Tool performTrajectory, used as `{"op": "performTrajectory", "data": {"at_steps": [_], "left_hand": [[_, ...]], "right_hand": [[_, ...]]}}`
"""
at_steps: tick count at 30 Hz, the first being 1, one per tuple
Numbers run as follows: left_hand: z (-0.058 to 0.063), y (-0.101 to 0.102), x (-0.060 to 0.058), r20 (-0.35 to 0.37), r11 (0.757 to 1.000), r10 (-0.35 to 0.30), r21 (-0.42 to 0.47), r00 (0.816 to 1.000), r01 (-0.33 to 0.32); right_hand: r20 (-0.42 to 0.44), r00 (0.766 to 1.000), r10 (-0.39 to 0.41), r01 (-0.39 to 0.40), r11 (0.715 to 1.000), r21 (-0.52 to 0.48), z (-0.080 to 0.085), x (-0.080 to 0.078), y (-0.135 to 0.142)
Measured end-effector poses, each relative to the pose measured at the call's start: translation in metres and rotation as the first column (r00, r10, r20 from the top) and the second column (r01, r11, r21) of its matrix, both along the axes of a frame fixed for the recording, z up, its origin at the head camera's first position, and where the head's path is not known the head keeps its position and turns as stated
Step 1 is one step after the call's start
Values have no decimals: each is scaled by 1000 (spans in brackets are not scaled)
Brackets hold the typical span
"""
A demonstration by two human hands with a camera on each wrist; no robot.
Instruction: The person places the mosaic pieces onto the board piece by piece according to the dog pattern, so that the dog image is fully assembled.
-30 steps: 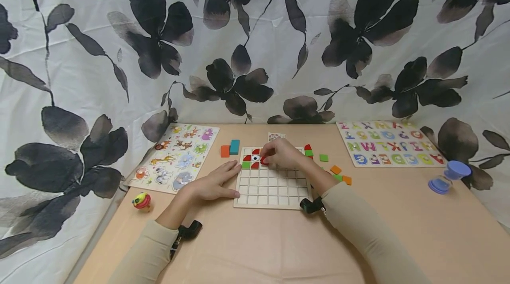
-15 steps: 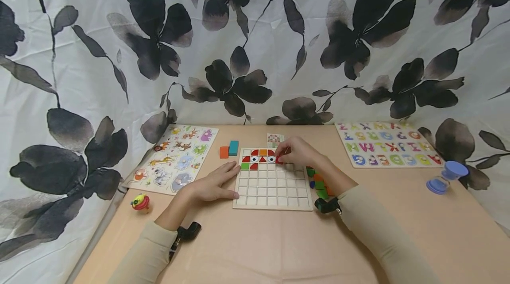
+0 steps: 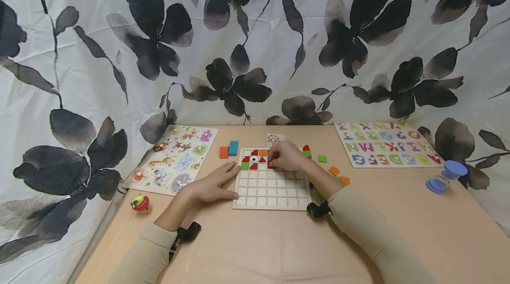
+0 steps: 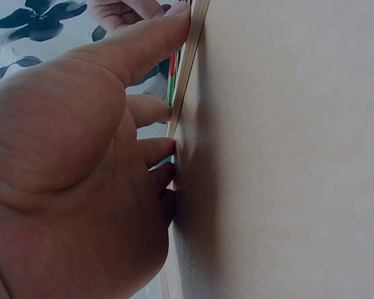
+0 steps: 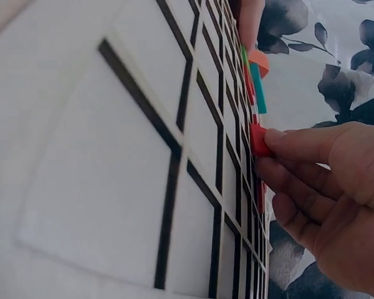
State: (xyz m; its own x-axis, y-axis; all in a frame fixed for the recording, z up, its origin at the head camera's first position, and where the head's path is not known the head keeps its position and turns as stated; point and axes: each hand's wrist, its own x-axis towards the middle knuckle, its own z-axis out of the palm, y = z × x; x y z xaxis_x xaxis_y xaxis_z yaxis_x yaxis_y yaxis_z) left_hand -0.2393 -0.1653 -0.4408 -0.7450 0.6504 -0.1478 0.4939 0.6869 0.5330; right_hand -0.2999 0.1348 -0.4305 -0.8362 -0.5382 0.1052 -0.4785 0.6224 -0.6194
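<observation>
Right hand [image 3: 287,156] has just shifted a touch toward 7 o'clock over the upper part of the cream wooden grid board [image 3: 263,190], so the small flat red tile [image 5: 258,139] now sits lower, around the third row; half a second ago it was just right of the second row's right eye tile. Means the tile is at a different cell; seating looks unfinished. Right grip narrow, thumb and fingers pinching the tile; its full outline is hidden. Left hand [image 3: 213,185] unchanged at the board's 9 o'clock, grip wide, fingers extended, thumb against the edge, probably steadying. From board centre: small printed pattern card [image 3: 276,139] at 12, flat teal rectangular block [image 3: 233,148] and orange block [image 3: 224,152] at 11, loose green square tile [image 3: 322,159] and orange tile [image 3: 334,170] around 2 to 3. White animal-picture board [image 3: 162,165] between 9 and 10, white letter board [image 3: 382,144] between 2 and 3, blue hourglass-shaped object [image 3: 454,169] at 3, well apart on the wood-toned surface [image 3: 259,248]. Obstructions: right hand hides several upper-right cells; right forearm covers some loose tiles.
</observation>
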Motion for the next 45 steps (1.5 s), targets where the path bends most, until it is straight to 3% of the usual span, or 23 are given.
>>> {"op": "performTrajectory", "data": {"at_steps": [7,12,16,22,25,27,29,31,36,38,45], "left_hand": [[2,0,-1,-5,1000,-5,-13,1000,5],[3,0,0,4,1000,2,-14,1000,-2],[4,0,0,8,1000,6,-11,1000,-6],[4,1,0,16,1000,10,-8,1000,-10],[4,1,-1,17,1000,12,-8,1000,-12],[4,1,-1,17,1000,15,-9,1000,-15],[4,2,-2,17,1000,16,-9,1000,-16],[3,2,-2,13,1000,14,-13,1000,-14],[4,3,-3,13,1000,15,-10,1000,-15],[5,4,-2,25,1000,20,-14,999,-20],[5,4,-1,31,1000,21,-8,999,-21]], "right_hand": [[4,1000,25,-25,997,74,0,1,-3],[18,1000,21,-21,999,26,4,5,6],[-12,1000,-12,12,998,-59,17,11,38],[-1,982,-190,189,977,-103,31,15,105],[36,961,-273,275,960,-51,29,13,128],[108,943,-315,315,949,13,24,11,138],[185,925,-331,323,944,71,17,8,146],[218,924,-314,297,949,108,10,4,151],[172,952,-252,235,966,111,-1,-2,159],[176,952,-251,235,966,106,-2,-2,160],[256,909,-328,334,942,20,4,7,157]]}}
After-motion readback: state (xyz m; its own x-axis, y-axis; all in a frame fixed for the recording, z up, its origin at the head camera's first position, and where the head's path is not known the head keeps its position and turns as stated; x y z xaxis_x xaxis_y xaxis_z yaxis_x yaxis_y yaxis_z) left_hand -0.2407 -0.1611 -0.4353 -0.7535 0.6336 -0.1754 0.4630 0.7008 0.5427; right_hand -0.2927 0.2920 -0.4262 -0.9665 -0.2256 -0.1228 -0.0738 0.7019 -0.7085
